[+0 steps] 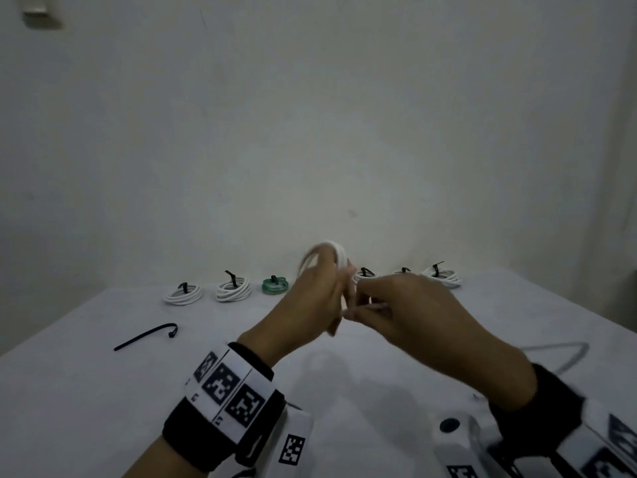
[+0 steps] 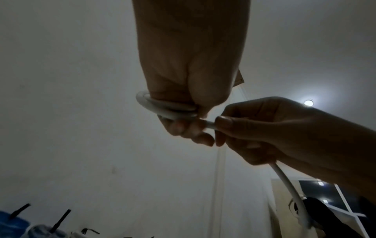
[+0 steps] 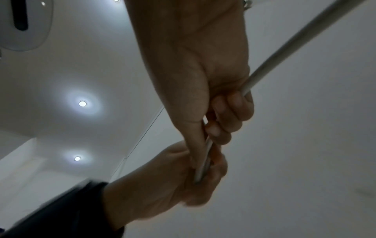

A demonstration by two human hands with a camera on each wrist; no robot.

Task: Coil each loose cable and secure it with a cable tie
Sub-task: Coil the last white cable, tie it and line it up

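Above the middle of the table, my left hand (image 1: 310, 301) grips a coil of white cable (image 1: 327, 253), whose loops stick up beyond the fingers. In the left wrist view the coil (image 2: 162, 106) wraps under the left hand (image 2: 189, 96). My right hand (image 1: 406, 305) meets the left one and pinches the cable's free length (image 2: 289, 185), which trails down out of the right hand (image 2: 274, 133). The right wrist view shows the cable (image 3: 284, 48) running through the curled right hand (image 3: 203, 96) to the left hand (image 3: 183, 177). A loose black cable tie (image 1: 146, 336) lies on the table's left side.
Several tied coils stand in a row along the table's (image 1: 103, 391) far edge: white ones (image 1: 182, 293) (image 1: 233, 289) (image 1: 443, 274) and a green one (image 1: 274, 285). A grey loop-shaped trace (image 1: 558, 353) shows at the right. A white wall rises behind the table.
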